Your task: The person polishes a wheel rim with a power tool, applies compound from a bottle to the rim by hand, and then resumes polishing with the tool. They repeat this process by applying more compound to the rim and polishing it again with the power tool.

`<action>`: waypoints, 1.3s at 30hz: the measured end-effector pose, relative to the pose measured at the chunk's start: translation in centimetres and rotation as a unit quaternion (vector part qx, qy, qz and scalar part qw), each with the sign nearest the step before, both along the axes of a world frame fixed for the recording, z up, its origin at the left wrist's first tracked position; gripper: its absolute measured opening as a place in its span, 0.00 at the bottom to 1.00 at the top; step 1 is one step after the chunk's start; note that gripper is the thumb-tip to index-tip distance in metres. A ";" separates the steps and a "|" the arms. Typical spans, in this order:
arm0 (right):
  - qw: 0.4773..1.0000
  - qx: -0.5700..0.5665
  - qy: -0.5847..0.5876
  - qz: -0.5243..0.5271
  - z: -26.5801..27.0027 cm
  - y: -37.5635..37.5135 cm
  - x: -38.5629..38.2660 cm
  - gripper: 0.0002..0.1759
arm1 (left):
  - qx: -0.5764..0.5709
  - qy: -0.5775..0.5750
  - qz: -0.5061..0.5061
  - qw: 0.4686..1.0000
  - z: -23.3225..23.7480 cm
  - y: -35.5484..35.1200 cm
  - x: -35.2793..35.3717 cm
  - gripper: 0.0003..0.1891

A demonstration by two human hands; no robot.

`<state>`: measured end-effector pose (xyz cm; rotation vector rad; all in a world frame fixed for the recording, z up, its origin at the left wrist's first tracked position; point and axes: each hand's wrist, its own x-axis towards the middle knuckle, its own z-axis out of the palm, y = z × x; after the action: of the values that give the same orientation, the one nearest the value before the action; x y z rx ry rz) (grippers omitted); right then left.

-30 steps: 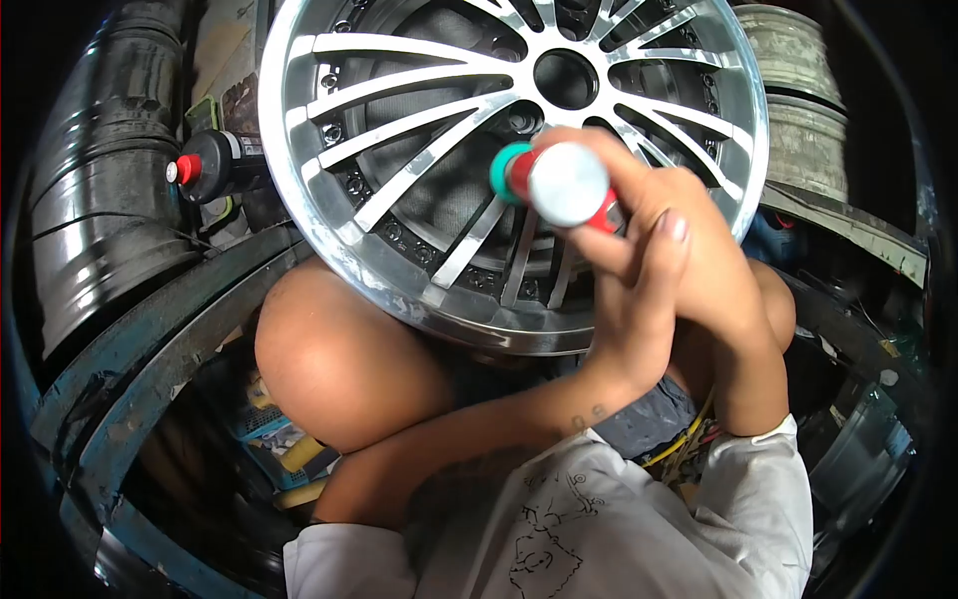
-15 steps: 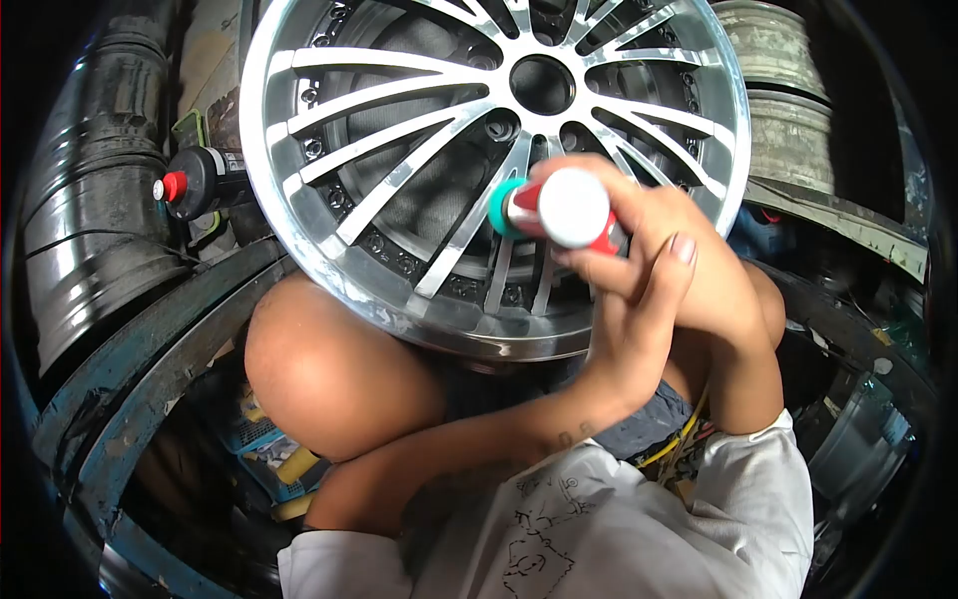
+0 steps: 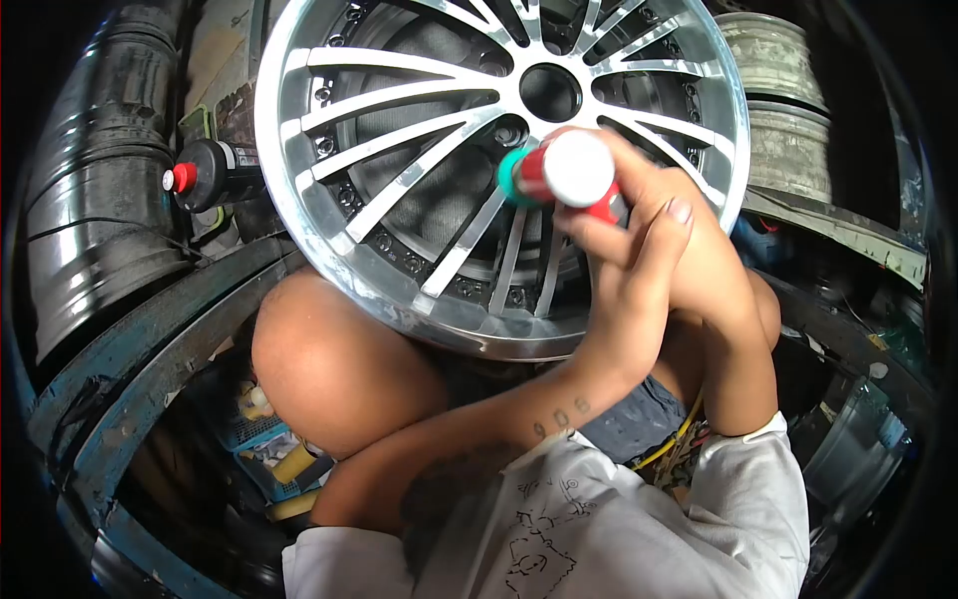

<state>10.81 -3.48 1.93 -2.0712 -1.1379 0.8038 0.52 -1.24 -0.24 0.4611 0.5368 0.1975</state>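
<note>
Resting upright against my knees, a large silver multi-spoke alloy wheel [image 3: 399, 100] faces me. My right hand [image 3: 689, 220] is closed around a small red cylindrical object [image 3: 539, 175] with a round white end toward me and a teal-green end at its left. That object is over the lower spokes, just below the centre hole. Motion blur hides its exact kind and whether it touches the metal. From below, my left hand [image 3: 639, 309] clasps my right hand near the wrist, its thumb across it; most of its other fingers are hidden.
A black bottle with a red cap [image 3: 205, 175] lies left of the wheel. Stacked steel rims stand at the left [image 3: 95, 230] and right [image 3: 773, 130]. A worn blue metal frame [image 3: 170, 319] curves past my knees. A blue basket [image 3: 274, 469] with assorted items is at lower left.
Both hands and the red object have moved up, closer to the wheel's centre hole. The wheel appears slightly farther right and lower. The grip looks the same.
</note>
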 end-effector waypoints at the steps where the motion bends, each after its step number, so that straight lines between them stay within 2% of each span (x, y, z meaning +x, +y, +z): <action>1: 1.000 -0.013 0.000 0.027 0.5 0.2 -0.4 0.31 | -0.013 0.012 0.016 1.000 0.6 -0.6 -0.8 0.44; 3: 0.995 -0.080 0.014 0.066 2.5 0.9 -1.0 0.31 | 0.008 0.024 0.031 0.999 0.9 -0.9 -1.2 0.41; 8: 0.996 -0.073 0.007 -0.052 2.3 0.7 -0.4 0.29 | -0.018 -0.018 -0.006 1.000 0.6 0.8 0.2 0.40; 10: 0.994 -0.102 -0.004 -0.041 2.7 1.0 -0.2 0.29 | -0.025 -0.025 -0.004 0.999 0.9 1.0 0.5 0.40; 11: 0.997 -0.073 0.002 -0.011 1.9 0.7 -0.1 0.29 | -0.037 0.001 -0.004 0.999 1.4 0.8 0.2 0.39; 13: 0.998 -0.055 0.013 0.013 1.4 0.6 -0.3 0.29 | 0.045 0.041 -0.054 0.997 0.6 1.1 -0.9 0.39; 16: 0.999 -0.017 -0.007 -0.043 0.8 0.5 0.0 0.31 | 0.042 0.016 -0.018 0.999 1.0 0.7 0.5 0.42; 20: 0.995 0.011 -0.056 -0.080 -0.4 0.0 1.0 0.31 | 0.030 -0.052 -0.046 0.997 -1.0 1.3 2.1 0.44; 22: 0.997 0.018 -0.033 -0.068 -0.6 -0.4 0.8 0.31 | 0.020 -0.057 -0.047 0.997 -0.6 1.3 1.8 0.43; 24: 0.999 -0.032 -0.003 -0.031 0.5 -0.5 0.6 0.34 | 0.052 -0.026 -0.021 0.998 0.6 0.6 0.8 0.43; 27: 0.995 -0.100 -0.008 0.026 2.2 -0.7 -0.7 0.30 | -0.002 -0.015 -0.025 1.000 0.3 -1.1 -1.4 0.43; 28: 0.992 -0.121 0.012 0.039 2.6 -0.8 -1.1 0.30 | -0.057 -0.013 -0.004 0.998 0.1 -1.8 -2.0 0.40; 33: 0.983 -0.146 0.002 0.114 3.1 -1.5 -1.8 0.35 | -0.105 0.013 -0.027 0.994 -0.5 -4.5 -4.2 0.44; 35: 0.979 -0.156 -0.011 0.131 3.4 -1.1 -1.9 0.36 | -0.081 0.014 -0.009 0.997 -0.5 -5.2 -4.4 0.45; 36: 0.977 -0.160 -0.017 0.138 3.5 -1.0 -1.9 0.36 | -0.069 0.015 -0.002 0.997 -0.2 -5.0 -4.2 0.45; 39: 0.992 -0.110 -0.011 0.064 2.2 -1.1 -1.1 0.35 | -0.014 0.008 0.017 1.000 0.5 -2.6 -2.5 0.44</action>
<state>9.69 -4.61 4.18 -2.2069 -1.2520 1.0116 -2.01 -3.89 0.29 0.4261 0.5622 0.2182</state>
